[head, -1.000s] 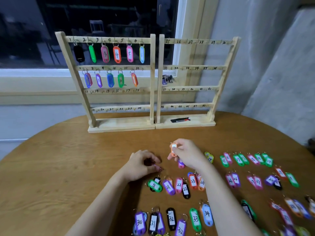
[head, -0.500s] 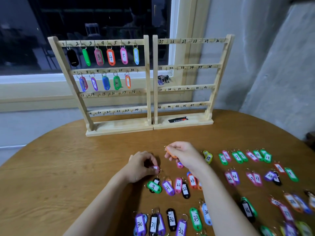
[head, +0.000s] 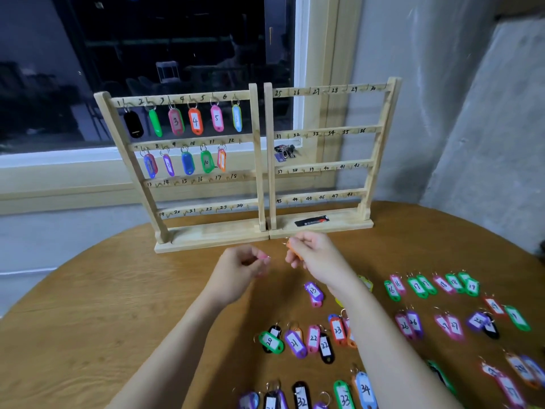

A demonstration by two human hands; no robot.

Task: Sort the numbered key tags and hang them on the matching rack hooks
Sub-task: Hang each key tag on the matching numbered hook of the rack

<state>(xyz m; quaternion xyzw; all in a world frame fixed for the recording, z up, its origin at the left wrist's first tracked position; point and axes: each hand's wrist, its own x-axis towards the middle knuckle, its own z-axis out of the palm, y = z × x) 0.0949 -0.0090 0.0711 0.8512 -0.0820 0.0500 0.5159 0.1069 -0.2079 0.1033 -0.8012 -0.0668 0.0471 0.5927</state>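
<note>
Two wooden racks (head: 259,160) stand side by side at the table's far edge, with numbered hooks. Tags hang on hooks 1 to 11 of the left rack (head: 194,121); hook 12 and the lower rows are bare, and the right rack (head: 327,131) holds no tags. My right hand (head: 312,255) pinches an orange tag (head: 292,248) just in front of the rack bases. My left hand (head: 239,267) is beside it, fingers curled round a small pink tag (head: 264,258). Several numbered tags (head: 312,292) lie in rows on the table near me.
The round wooden table (head: 88,320) has bare surface to the left. A black card (head: 311,221) lies on the right rack's base. A bunch of keys (head: 284,152) sits on the window sill behind the racks. A grey wall rises at right.
Both hands have lifted off the tag rows and moved forward toward the racks, each carrying its tag. The view has tilted, so the racks sit lower in frame.
</note>
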